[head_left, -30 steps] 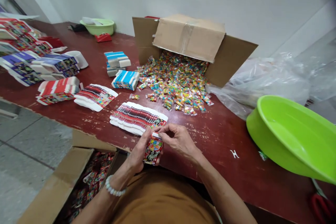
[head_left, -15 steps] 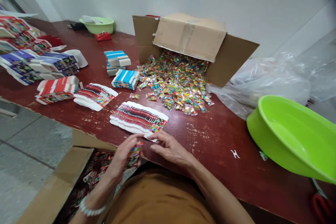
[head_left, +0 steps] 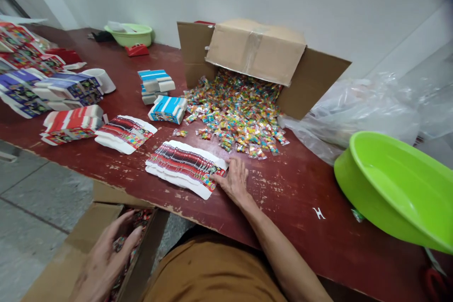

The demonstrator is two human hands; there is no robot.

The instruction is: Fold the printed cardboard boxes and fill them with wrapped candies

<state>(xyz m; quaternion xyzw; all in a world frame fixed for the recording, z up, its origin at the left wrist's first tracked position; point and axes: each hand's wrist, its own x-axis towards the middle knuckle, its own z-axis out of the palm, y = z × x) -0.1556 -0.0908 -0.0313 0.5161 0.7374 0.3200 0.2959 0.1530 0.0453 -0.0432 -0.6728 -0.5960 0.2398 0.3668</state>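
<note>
My left hand (head_left: 109,250) is over the open carton (head_left: 79,236) below the table's edge, thumb and fingers apart, with nothing seen in it. Inside that carton lie many small filled packs (head_left: 141,217) in red and mixed colours. On the table, a fanned row of flat, unfolded candy boxes (head_left: 184,165), red with white flaps, lies in front of me. My right hand (head_left: 235,179) grips its right end, thumb on the near side and fingers on the far side. A second fan of flat candy boxes (head_left: 123,134) lies to its left.
Wrapped candies (head_left: 240,122) spill from a tipped cardboard box (head_left: 255,52) at the back. Blue-and-white box bundles (head_left: 166,108) stand left of them; red (head_left: 72,122) and purple bundles (head_left: 67,87) are further left. A green basin (head_left: 392,188), plastic bags (head_left: 368,108) and red-handled scissors (head_left: 437,278) are at right.
My left hand has moved down and left from the table's edge to over the carton; the small pack it held is no longer in it. My right hand has moved to the fan's right end.
</note>
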